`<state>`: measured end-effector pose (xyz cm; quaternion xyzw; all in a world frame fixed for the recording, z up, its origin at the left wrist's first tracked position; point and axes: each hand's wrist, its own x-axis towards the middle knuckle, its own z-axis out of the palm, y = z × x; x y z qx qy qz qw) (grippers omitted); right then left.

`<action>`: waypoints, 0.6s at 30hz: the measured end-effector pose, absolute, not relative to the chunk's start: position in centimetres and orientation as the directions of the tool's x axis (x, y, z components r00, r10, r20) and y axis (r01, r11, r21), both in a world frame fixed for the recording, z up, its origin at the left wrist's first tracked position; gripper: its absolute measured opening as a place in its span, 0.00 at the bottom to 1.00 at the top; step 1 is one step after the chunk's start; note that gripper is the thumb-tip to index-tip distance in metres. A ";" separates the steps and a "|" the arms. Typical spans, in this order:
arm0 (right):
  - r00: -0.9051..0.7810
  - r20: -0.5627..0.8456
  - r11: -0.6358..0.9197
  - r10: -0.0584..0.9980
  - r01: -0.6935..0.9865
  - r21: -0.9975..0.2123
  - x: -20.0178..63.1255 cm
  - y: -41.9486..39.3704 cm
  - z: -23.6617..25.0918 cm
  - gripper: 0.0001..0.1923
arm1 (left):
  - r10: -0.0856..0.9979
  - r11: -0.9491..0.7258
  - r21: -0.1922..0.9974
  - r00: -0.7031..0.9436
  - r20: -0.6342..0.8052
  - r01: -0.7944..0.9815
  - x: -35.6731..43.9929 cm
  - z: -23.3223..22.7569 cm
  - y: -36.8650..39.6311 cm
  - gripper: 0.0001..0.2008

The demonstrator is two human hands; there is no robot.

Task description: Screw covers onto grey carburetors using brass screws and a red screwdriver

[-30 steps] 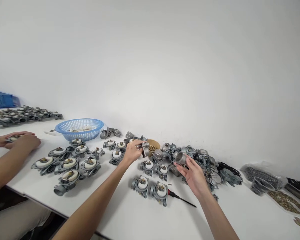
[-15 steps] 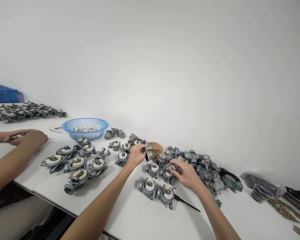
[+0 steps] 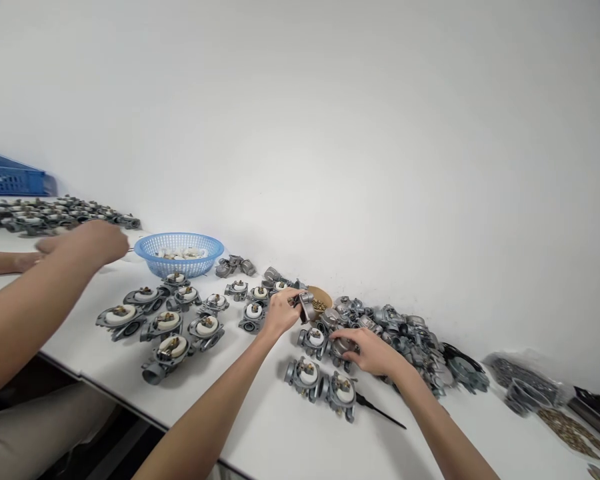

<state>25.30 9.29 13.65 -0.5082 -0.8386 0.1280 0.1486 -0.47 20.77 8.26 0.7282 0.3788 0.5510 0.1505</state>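
My left hand (image 3: 282, 313) pinches a grey metal bowl cover (image 3: 307, 308), tilted on its side in front of the small brown tub. With bent fingers my right hand (image 3: 373, 350) grips another bowl cover (image 3: 342, 347), which sits over a carburetor body and hides its white float. Just left of it is a carburetor (image 3: 315, 339) with its white float showing. Two more open carburetors, one (image 3: 305, 375) and another (image 3: 342, 392), lie nearer the table's front edge. Brass pieces (image 3: 319, 305) fill part of the brown tub.
A black-shafted screwdriver (image 3: 380, 409) lies by the front carburetors. Metal parts (image 3: 410, 340) are heaped to the right, near plastic bags (image 3: 525, 373). On the left are several open carburetors (image 3: 170, 350), a blue basket (image 3: 180, 267) of white floats, and a co-worker's hand (image 3: 90, 243).
My right hand has lowered its bowl cover onto the carburetor. My left hand keeps its cover nearly still. The co-worker's hand has risen and moved right. The view has shifted slightly left.
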 end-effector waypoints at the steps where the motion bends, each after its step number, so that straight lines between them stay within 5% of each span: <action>1: -0.437 0.125 0.450 0.891 0.808 -0.381 25.4 9.3 13.4 0.26 | 0.719 -0.667 0.638 0.107 0.687 0.386 -0.5 8.3 20.7 0.18; 11: -0.431 0.129 0.435 0.893 0.752 -0.496 25.5 8.5 14.8 0.29 | 0.697 -0.706 0.651 0.113 0.708 0.280 0.1 8.3 20.2 0.17; 15: -0.272 0.356 0.432 0.894 0.737 -0.521 24.1 8.5 16.7 0.16 | 0.669 -0.740 0.640 0.135 0.730 0.205 0.3 8.9 19.2 0.17; 18: -0.205 0.414 0.442 0.887 0.636 -0.633 22.3 9.2 17.3 0.20 | 0.667 -0.745 0.653 0.115 0.736 0.138 0.7 9.2 18.6 0.16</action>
